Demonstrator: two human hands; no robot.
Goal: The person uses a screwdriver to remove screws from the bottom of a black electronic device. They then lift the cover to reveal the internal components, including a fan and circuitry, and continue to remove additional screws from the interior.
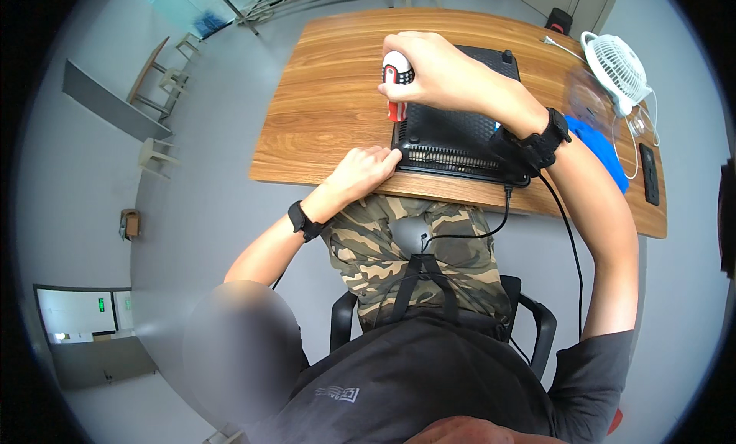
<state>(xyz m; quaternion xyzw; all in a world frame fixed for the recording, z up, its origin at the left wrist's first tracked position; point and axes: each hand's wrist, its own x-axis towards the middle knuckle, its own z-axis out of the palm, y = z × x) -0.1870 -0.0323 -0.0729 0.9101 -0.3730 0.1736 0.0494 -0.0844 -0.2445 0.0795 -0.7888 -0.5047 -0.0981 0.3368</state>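
A black flat device (pixel 448 130) with a vented, textured face and corner feet lies on the table, close to its near edge. It looks like a laptop turned underside up, or a cooling pad. My right hand (pixel 433 65) is wrapped round a stubby handheld tool (pixel 396 111) in white, black and red, held upright at the device's left edge. The tool's lower tip is hidden, so its exact kind is unclear. My left hand (pixel 360 172) rests at the near left corner, fingers curled and thumb against the device's edge.
On the wooden table (pixel 330 84), a white fan (pixel 616 65) stands at the far right with its cord. A blue cloth or bag (pixel 602 149) and a black strip-shaped thing (pixel 649 173) lie at the right. A black cable (pixel 468 235) hangs off the near edge over my lap.
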